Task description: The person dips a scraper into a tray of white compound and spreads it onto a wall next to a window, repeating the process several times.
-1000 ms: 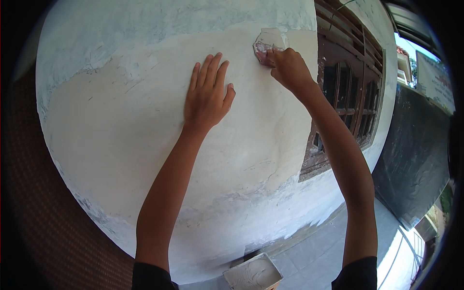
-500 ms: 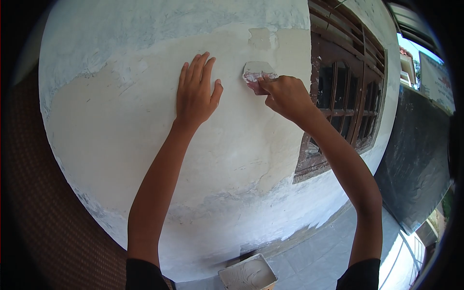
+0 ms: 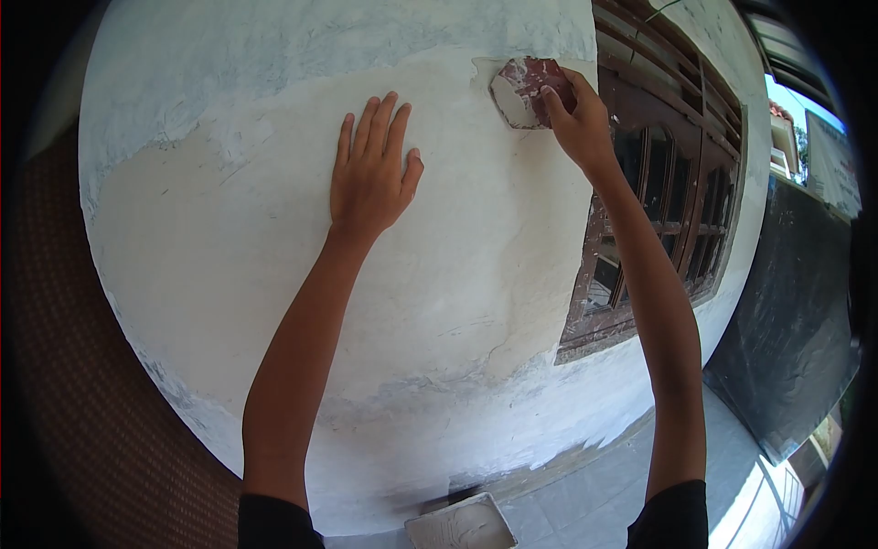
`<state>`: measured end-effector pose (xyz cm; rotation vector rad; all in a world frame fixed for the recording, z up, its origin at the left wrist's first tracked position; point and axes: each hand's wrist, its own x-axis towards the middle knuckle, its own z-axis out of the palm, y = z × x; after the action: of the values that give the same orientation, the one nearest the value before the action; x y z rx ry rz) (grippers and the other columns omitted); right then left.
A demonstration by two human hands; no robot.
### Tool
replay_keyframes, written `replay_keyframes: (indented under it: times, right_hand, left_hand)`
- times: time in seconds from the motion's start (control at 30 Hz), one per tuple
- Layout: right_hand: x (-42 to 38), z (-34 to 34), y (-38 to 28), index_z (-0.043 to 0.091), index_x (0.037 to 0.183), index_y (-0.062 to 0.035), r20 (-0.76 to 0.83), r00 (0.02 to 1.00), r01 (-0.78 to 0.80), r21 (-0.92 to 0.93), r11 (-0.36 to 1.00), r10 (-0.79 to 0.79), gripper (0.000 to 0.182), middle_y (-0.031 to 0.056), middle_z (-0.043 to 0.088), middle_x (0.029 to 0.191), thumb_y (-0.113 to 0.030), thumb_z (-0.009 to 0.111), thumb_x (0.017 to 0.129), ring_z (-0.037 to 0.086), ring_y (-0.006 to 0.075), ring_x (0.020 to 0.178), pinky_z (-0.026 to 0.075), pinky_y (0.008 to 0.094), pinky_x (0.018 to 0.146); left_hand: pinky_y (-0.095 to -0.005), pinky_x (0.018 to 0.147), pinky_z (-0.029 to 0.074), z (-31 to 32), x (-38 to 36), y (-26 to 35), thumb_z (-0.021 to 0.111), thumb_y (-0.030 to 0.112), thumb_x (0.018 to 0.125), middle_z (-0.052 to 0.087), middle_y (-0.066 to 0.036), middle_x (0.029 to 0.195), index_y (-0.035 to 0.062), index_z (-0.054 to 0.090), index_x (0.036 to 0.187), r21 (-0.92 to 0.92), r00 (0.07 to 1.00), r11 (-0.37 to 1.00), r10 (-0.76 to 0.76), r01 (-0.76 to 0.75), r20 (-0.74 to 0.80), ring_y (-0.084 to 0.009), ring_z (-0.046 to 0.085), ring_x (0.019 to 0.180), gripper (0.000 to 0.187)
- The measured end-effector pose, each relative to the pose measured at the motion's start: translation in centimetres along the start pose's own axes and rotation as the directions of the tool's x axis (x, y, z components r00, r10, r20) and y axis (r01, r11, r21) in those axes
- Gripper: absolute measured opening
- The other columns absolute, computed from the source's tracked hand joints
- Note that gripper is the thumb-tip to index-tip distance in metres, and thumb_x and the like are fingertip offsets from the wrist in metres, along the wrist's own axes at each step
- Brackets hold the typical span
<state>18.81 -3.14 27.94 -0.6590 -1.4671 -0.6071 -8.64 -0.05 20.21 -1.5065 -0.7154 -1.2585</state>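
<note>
My left hand (image 3: pixel 370 174) lies flat against the pale wall (image 3: pixel 274 256), fingers spread and pointing up. In my right hand (image 3: pixel 583 123) is a reddish-brown putty scraper (image 3: pixel 532 75), smeared with whitish filler. My thumb presses on its near face, and the other fingers go behind it. The scraper is tilted at the wall's upper right, over a patch of bare beige plaster and close to the window frame. Around my left hand the wall is smooth cream filler, with rougher bluish-white paint above it.
To the right is a brown wooden window (image 3: pixel 663 183) with glass panes and slats above. A tray of wet filler (image 3: pixel 462 526) stands low at the front on a grey floor sheet (image 3: pixel 567 485). A dark panel (image 3: pixel 786 302) hangs at far right; brown tiling (image 3: pixel 110 366) lies left.
My right hand has moved up and right with the scraper, turning it so more of its reddish face shows. My left hand has stayed in place on the wall.
</note>
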Motion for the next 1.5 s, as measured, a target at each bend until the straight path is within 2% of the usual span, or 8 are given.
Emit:
replay_keyframes:
  times: [0.63, 0.67, 0.8, 0.97, 1.1, 1.2, 1.37, 1.5]
  right_hand:
    - [4.1, 1.5, 2.5, 0.054, 0.125, 0.0052, -0.197, 0.946, -0.172, 0.371, 0.913, 0.258, 0.041, 0.0097, 0.065, 0.105, -0.019, 0.062, 0.093, 0.061, 0.0118, 0.091, 0.049, 0.0254, 0.080]
    - [3.6, 1.9, 2.0, 0.052, 0.124, 0.0086, -0.124, 0.970, -0.144, 0.394, 0.908, 0.208, 0.047, 0.0206, 0.065, 0.111, -0.023, 0.062, 0.090, 0.064, 0.0268, 0.102, 0.049, 0.0336, 0.090]
    - [3.8, 2.6, 4.5, 0.053, 0.125, 0.0062, -0.115, 0.969, -0.198, 0.177, 0.964, 0.221, 0.044, 0.0163, 0.065, 0.109, -0.021, 0.062, 0.091, 0.063, 0.0201, 0.102, 0.049, 0.0302, 0.089]
    - [2.9, 2.2, 2.4, 0.057, 0.120, 0.0043, -0.219, 0.929, -0.185, 0.423, 0.887, 0.299, 0.036, 0.0063, 0.065, 0.100, -0.020, 0.062, 0.093, 0.059, 0.0107, 0.088, 0.048, 0.0261, 0.077]
    - [3.0, 2.8, 2.5, 0.053, 0.125, 0.0063, -0.138, 0.964, -0.211, 0.134, 0.968, 0.229, 0.043, 0.0170, 0.066, 0.110, -0.019, 0.060, 0.091, 0.065, 0.0227, 0.098, 0.050, 0.0336, 0.087]
    - [4.2, 2.1, 2.8, 0.054, 0.126, 0.0067, -0.317, 0.842, -0.286, 0.423, 0.860, 0.436, 0.044, 0.0199, 0.066, 0.108, -0.020, 0.059, 0.090, 0.065, 0.0251, 0.099, 0.049, 0.0348, 0.091]
    - [2.9, 3.8, 1.4, 0.055, 0.125, 0.0044, -0.080, 0.984, -0.135, 0.240, 0.961, 0.159, 0.048, 0.0218, 0.066, 0.108, -0.026, 0.061, 0.088, 0.065, 0.0275, 0.100, 0.048, 0.0358, 0.093]
    - [4.7, 3.1, 3.5, 0.055, 0.125, 0.0040, -0.254, 0.902, -0.280, 0.273, 0.920, 0.350, 0.046, 0.0205, 0.066, 0.106, -0.022, 0.060, 0.088, 0.066, 0.0272, 0.095, 0.049, 0.0361, 0.090]
  left_hand:
    - [-0.0482, 0.117, 0.023, 0.2, -0.1, 0.1, 0.053, 0.023, 0.092, 0.040, -0.007, 0.147, 0.0116, 0.043, 0.140, 0.022, 1.000, 1.000, -0.013, 0.013, -0.008, -0.0248, 0.035, 0.139, 0.050]
    - [-0.0482, 0.117, 0.023, 0.1, 0.0, 0.1, 0.053, 0.023, 0.092, 0.040, -0.007, 0.147, 0.0116, 0.043, 0.140, 0.022, 1.000, 1.000, -0.014, 0.014, -0.010, -0.0248, 0.035, 0.139, 0.050]
    - [-0.0463, 0.117, 0.024, 0.1, 0.0, 0.1, 0.053, 0.026, 0.092, 0.043, -0.009, 0.146, 0.0089, 0.046, 0.138, 0.076, 1.000, 0.997, 0.000, 0.001, -0.004, -0.0241, 0.038, 0.138, 0.049]
    - [-0.0478, 0.117, 0.022, 0.2, 0.0, 0.1, 0.053, 0.024, 0.092, 0.039, -0.007, 0.148, 0.0119, 0.043, 0.140, 0.033, 1.000, 0.999, -0.021, 0.021, 0.005, -0.0247, 0.034, 0.139, 0.050]
    - [-0.0479, 0.117, 0.022, 0.2, 0.0, 0.1, 0.052, 0.024, 0.092, 0.039, -0.007, 0.148, 0.0123, 0.043, 0.140, 0.036, 1.000, 0.999, -0.020, 0.020, 0.011, -0.0247, 0.034, 0.140, 0.050]
    - [-0.0480, 0.117, 0.022, 0.3, -0.1, 0.1, 0.052, 0.024, 0.092, 0.039, -0.007, 0.148, 0.0125, 0.043, 0.140, 0.042, 1.000, 0.999, -0.019, 0.019, 0.010, -0.0246, 0.034, 0.140, 0.050]
    - [-0.0481, 0.117, 0.022, 0.3, 0.0, 0.1, 0.052, 0.023, 0.092, 0.039, -0.007, 0.148, 0.0124, 0.043, 0.140, 0.030, 1.000, 0.999, -0.021, 0.021, 0.008, -0.0244, 0.033, 0.140, 0.050]
    - [-0.0482, 0.117, 0.022, 0.2, 0.0, 0.2, 0.051, 0.023, 0.092, 0.040, -0.007, 0.148, 0.0122, 0.043, 0.140, 0.033, 1.000, 0.999, -0.018, 0.018, 0.011, -0.0246, 0.033, 0.140, 0.050]
